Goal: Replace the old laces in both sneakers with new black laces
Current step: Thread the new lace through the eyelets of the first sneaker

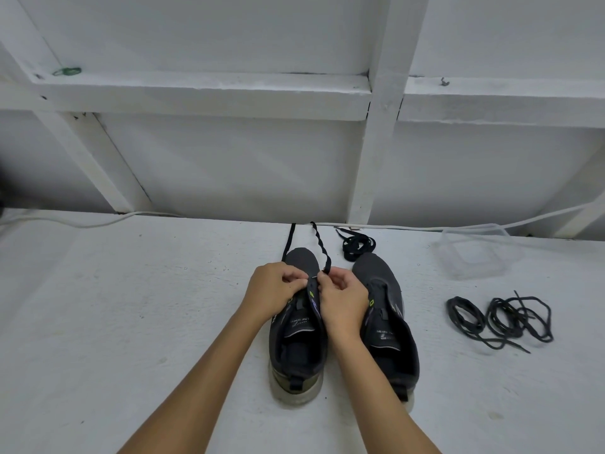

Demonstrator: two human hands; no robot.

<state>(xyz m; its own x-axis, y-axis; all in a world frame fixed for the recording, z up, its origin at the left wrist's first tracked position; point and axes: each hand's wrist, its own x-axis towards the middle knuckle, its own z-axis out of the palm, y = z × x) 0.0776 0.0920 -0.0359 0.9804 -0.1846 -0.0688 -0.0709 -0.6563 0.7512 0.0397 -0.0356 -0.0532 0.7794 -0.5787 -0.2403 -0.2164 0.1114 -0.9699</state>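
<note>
Head cam, looking down at the white worktop [131, 322]: you've got both dark grey sneakers sitting side by side in the lower middle of the frame, toes pointing up toward the wall. Your left hand [273, 290] and right hand [343, 298] are bunched close together over the left sneaker [296, 348], right around the eyelets near the toe end. Left hand's fingers are curled in, pinching the edge of the sneaker's upper by the tongue. Right hand's fingertips are pinching the new black lace [322, 250], which runs up from the eyelet area in a wavy strip toward the back edge of the worktop. The lace's other end [288, 239] goes up straighter from the left side of the toe.

The right sneaker [388, 322] sits just beside it with nothing threaded that I can see, tongue loose.

Just above the right sneaker's toe there's a small bundled black lace [358, 245]. Over at the right of the frame, a tangled pile of thinner dark laces [501, 317] lies well apart from the shoes. Above that pile, a clear plastic container [474, 253]. A white cable [98, 221] runs along the back edge of the worktop, under the white framed wall [229, 165].
</note>
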